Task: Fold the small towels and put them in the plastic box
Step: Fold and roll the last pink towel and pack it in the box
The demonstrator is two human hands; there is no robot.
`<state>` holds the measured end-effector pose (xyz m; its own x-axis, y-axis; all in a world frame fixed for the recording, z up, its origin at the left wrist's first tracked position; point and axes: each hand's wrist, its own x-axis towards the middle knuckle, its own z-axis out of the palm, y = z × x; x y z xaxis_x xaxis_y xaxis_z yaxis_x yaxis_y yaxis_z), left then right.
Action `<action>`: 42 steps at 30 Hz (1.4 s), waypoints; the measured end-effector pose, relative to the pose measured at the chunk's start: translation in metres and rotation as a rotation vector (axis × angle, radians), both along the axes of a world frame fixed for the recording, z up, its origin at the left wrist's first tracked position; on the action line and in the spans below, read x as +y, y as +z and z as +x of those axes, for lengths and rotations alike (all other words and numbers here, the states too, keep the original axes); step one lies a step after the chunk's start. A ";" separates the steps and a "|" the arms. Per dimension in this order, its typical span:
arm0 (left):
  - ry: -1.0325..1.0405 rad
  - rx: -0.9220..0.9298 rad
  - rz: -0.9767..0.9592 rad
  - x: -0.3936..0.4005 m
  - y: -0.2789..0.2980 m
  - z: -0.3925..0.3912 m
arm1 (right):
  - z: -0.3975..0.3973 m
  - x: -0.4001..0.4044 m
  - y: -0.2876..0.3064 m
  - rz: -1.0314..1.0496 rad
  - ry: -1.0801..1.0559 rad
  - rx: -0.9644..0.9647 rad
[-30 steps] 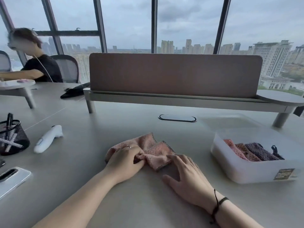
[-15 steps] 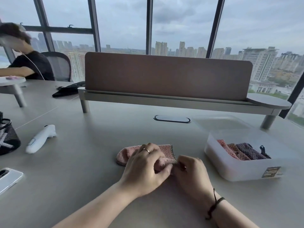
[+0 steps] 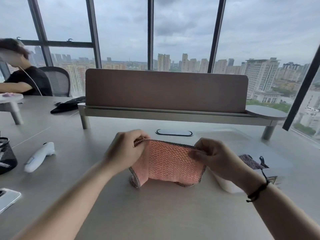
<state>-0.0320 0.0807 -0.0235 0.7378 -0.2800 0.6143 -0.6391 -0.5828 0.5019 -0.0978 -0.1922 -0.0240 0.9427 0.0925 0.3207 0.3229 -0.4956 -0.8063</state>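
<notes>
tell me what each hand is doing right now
Left hand: pinching the pink towel at its top left corner.
Right hand: pinching the towel's top right corner.

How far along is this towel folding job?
Partly done. A dark purple towel already lies in the plastic box; whatever else the box holds is hidden by the right arm. In hand: the left hand and right hand each pinch a top corner of the pink towel, holding it spread above the table. Left: fold it and put it in the box. No other loose towels show.
</notes>
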 end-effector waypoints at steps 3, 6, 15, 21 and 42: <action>-0.007 0.046 0.005 0.015 0.020 0.009 | -0.007 -0.010 0.021 0.089 0.056 0.024; -0.115 0.206 -0.100 0.026 0.036 0.011 | -0.019 -0.020 0.041 0.208 0.075 0.014; -0.528 0.578 -0.641 0.041 0.081 -0.002 | -0.036 -0.015 0.076 0.808 0.284 0.099; 0.028 0.566 -0.262 0.033 0.016 0.042 | 0.027 0.008 0.019 0.351 -0.300 0.094; 0.045 0.580 -0.484 0.046 -0.101 0.056 | 0.067 -0.004 -0.107 -0.028 -0.443 0.026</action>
